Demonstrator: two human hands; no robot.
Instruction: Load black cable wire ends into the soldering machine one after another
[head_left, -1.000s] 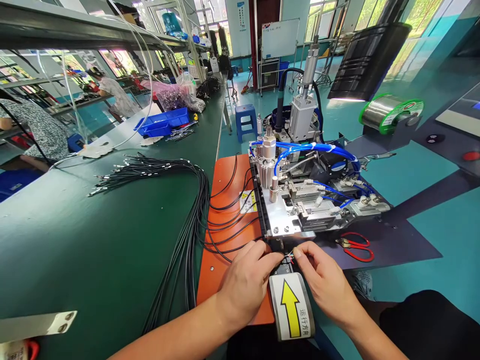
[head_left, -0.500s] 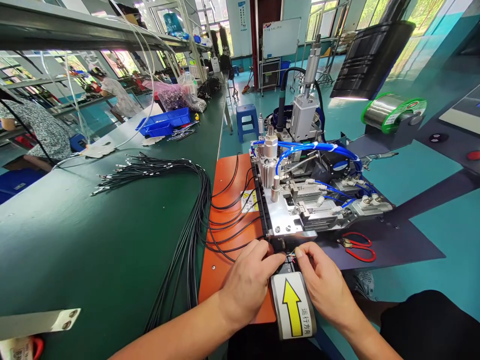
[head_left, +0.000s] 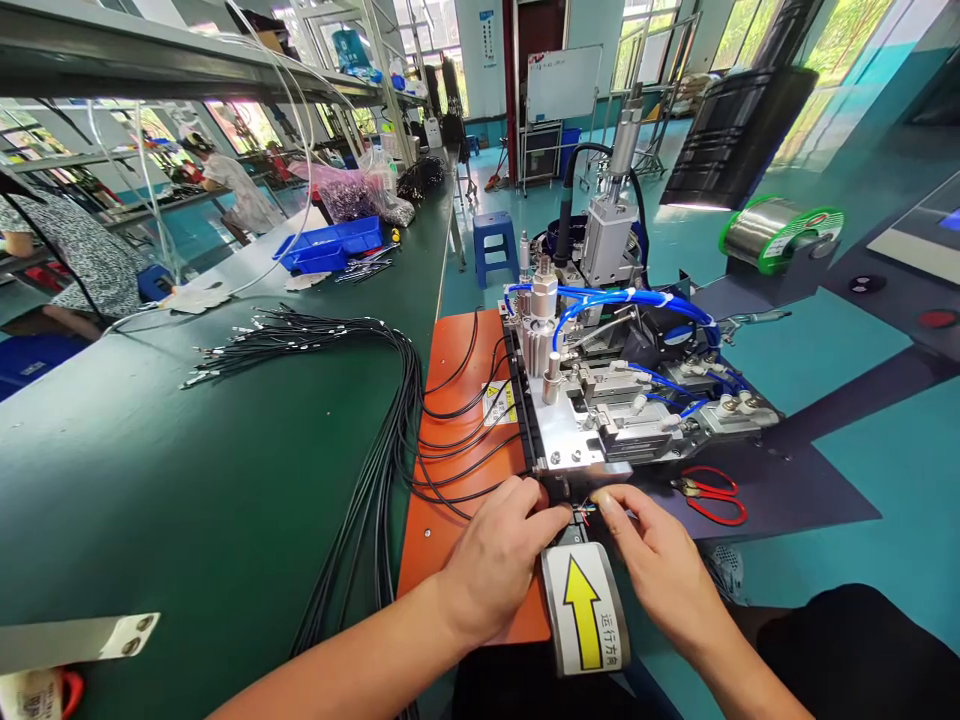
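Note:
My left hand (head_left: 499,555) rests on the orange plate (head_left: 450,450), its thumb and fingers pinched on the end of a black cable (head_left: 442,497) at the front of the metal machine (head_left: 600,400). My right hand (head_left: 664,570) pinches the thin coloured wires (head_left: 583,511) sticking out of that cable end, just above the yellow arrow label (head_left: 585,608). Both hands sit close together at a small black fixture (head_left: 570,533).
A bundle of black cables (head_left: 360,420) fans across the green bench (head_left: 187,480). Red-handled scissors (head_left: 712,492) lie right of the machine. A solder spool (head_left: 780,232) stands at the right, a blue bin (head_left: 330,243) farther back. Other people sit at the left.
My right fingertips have shifted slightly right along the wires. My left hand has stayed pinched at the same spot.

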